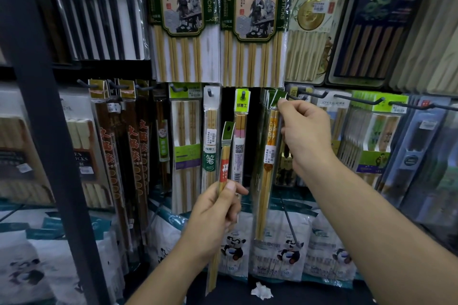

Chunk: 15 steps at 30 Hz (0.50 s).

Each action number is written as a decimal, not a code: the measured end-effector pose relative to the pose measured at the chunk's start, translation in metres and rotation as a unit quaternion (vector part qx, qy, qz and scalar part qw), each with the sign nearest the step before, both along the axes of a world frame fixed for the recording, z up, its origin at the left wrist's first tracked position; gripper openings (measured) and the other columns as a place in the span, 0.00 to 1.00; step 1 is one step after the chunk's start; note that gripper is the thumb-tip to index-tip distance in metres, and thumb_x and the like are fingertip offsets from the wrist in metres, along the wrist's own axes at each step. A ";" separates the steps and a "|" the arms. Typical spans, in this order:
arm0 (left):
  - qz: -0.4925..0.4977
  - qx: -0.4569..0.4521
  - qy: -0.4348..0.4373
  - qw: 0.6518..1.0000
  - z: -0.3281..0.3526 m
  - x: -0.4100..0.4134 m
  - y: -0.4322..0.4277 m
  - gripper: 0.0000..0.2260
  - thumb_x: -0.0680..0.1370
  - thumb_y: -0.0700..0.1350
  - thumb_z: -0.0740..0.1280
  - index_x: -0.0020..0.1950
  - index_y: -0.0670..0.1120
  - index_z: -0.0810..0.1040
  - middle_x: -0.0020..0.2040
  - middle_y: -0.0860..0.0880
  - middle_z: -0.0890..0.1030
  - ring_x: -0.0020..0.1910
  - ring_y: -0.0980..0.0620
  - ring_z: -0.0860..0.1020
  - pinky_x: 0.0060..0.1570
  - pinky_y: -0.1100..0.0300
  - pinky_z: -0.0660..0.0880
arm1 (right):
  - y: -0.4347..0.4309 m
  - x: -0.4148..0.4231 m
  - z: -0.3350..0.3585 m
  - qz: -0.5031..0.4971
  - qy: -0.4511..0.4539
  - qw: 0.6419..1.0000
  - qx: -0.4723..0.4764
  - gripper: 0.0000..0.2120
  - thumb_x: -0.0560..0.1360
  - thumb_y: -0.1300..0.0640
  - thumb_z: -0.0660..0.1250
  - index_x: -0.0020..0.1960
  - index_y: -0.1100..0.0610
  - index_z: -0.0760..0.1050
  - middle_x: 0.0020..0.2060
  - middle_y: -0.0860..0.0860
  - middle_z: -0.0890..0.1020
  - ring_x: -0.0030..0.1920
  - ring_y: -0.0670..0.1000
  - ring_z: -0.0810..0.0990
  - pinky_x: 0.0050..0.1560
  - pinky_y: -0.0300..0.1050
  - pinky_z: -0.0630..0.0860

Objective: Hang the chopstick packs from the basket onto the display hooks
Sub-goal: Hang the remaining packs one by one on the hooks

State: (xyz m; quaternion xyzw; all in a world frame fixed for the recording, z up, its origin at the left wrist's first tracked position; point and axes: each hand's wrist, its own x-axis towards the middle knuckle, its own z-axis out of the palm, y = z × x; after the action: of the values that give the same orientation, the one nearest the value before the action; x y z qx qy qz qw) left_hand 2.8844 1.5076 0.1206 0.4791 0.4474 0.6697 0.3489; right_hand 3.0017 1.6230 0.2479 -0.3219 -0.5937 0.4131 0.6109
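**Threading a pack onto a hook**

The right hand [306, 131] pinches the green header of a yellow-stick pack [270, 146] at the tip of a display hook [296, 97]; the left hand [218, 208] grips a second pack [226, 151] upright, lower down; best to line the header hole up with the tip, then slide it back.

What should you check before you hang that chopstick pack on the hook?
1. Left hand grips the chopstick pack firmly: ok.
2. The hole in the pack's green header shows and is not covered: ok.
3. Right hand pinches the hanging packs at the hook: ok.
4. Hole lined up with the hook: not ok; the pack is lower and off to the left.
5. Room left on the hook: cannot tell; fingers and headers hide it.
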 end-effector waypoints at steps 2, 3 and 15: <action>-0.003 0.003 -0.002 1.000 0.000 0.000 0.000 0.14 0.80 0.55 0.61 0.46 0.50 0.83 0.31 0.51 0.71 0.27 0.56 0.66 0.27 0.64 0.64 | 0.000 -0.001 0.000 0.004 0.000 1.000 0.005 0.15 0.81 0.54 0.67 0.38 0.59 0.80 0.30 0.48 0.76 0.30 0.38 0.74 0.54 0.43 0.75; -0.005 0.003 -0.001 1.000 0.000 0.000 0.000 0.14 0.80 0.55 0.61 0.46 0.51 0.83 0.31 0.51 0.71 0.27 0.56 0.66 0.27 0.64 0.64 | 0.000 -0.001 0.000 0.002 -0.001 1.000 0.007 0.15 0.81 0.54 0.67 0.38 0.60 0.80 0.31 0.49 0.75 0.29 0.38 0.73 0.56 0.43 0.75; -0.019 0.006 -0.003 1.000 0.001 0.001 0.000 0.13 0.80 0.55 0.61 0.45 0.52 0.83 0.31 0.52 0.71 0.27 0.57 0.66 0.27 0.64 0.63 | 0.003 0.001 0.003 -0.018 -0.036 0.999 0.028 0.16 0.82 0.57 0.63 0.40 0.68 0.73 0.25 0.47 0.65 0.26 0.45 0.62 0.33 0.27 0.69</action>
State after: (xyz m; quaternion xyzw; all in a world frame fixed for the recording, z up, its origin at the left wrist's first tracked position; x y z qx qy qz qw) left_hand 2.8851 1.5081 0.1213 0.4879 0.4334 0.6666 0.3602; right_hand 3.0025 1.6256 0.2513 -0.3298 -0.6206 0.3737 0.6054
